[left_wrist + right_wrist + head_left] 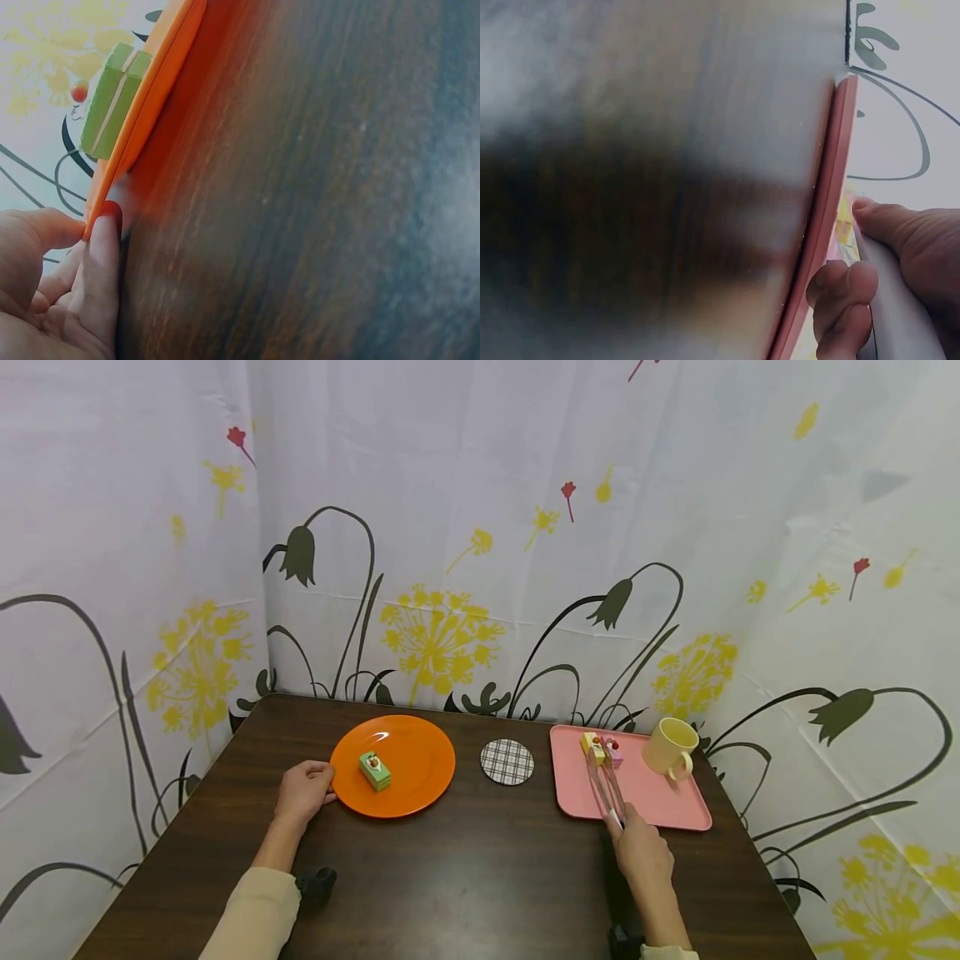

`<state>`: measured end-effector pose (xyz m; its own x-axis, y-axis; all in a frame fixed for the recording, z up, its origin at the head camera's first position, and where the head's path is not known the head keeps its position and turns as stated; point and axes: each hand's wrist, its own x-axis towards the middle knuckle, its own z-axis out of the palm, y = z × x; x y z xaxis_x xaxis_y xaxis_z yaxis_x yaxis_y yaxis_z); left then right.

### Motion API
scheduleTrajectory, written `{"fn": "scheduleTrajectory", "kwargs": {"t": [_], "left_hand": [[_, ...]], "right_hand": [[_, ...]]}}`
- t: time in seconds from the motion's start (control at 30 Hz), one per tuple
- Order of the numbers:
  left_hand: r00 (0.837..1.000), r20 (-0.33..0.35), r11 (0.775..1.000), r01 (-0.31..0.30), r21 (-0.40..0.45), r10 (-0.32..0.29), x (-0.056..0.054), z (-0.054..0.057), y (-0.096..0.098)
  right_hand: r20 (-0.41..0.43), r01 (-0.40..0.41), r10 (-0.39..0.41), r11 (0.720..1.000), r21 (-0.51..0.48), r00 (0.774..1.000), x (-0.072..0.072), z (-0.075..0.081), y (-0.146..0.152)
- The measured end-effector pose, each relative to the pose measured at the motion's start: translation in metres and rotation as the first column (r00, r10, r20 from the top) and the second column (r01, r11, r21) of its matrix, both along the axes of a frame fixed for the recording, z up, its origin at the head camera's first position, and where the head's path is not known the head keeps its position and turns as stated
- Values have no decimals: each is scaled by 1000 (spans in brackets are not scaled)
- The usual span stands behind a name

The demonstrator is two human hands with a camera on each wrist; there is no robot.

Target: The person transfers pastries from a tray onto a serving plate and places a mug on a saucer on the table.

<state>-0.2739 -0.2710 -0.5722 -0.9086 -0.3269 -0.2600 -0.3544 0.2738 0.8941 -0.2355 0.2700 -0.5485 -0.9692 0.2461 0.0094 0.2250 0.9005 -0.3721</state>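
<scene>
At the left, my left hand (303, 792) pinches the near-left rim of an orange plate (420, 768) between thumb and fingers. A green toy cake slice (375, 771) with a red-topped decoration sits on that plate. My right hand (641, 852) grips tongs (598, 783) by their pale handle, thumb on one side and fingers curled on the other. The tongs reach over a pink tray (667, 802), their tips at a yellow cake piece (590, 745) and a pink cake piece (614, 753) lying side by side. I cannot tell whether the tips clasp either piece.
On the tray's right end stands a pale yellow mug (667, 747), its handle toward me. A round checked coaster (507, 762) lies between plate and tray on the dark wooden table (465, 877). A flower-printed curtain (465, 527) hangs behind the table and along its sides.
</scene>
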Motion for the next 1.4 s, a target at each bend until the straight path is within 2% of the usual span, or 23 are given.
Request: {"fn": "scheduleTrajectory", "kwargs": {"t": [0.37,0.63,0.8,1.0,1.4], "left_hand": [[1000,0,1000,0,20,0,-1,-1,0],[1000,-7,1000,2,29,-2,1,-1,-4],[1000,-16,1000,1,20,0,1,-1,-2],[1000,-15,1000,5,16,-5,-1,-2,0],[998,-51,999,23,34,-21,2,-2,-2]], "right_hand": [[31,2,-2,1000,5,1000,1,0,3],[8,-4,4,1000,-19,1000,-1,-3,3],[17,-3,5,994,-105,1000,1,-3,2],[23,6,0,969,-246,1000,4,-2,1],[-31,-12,-1,920,-392,1000,5,-2,-11]]}}
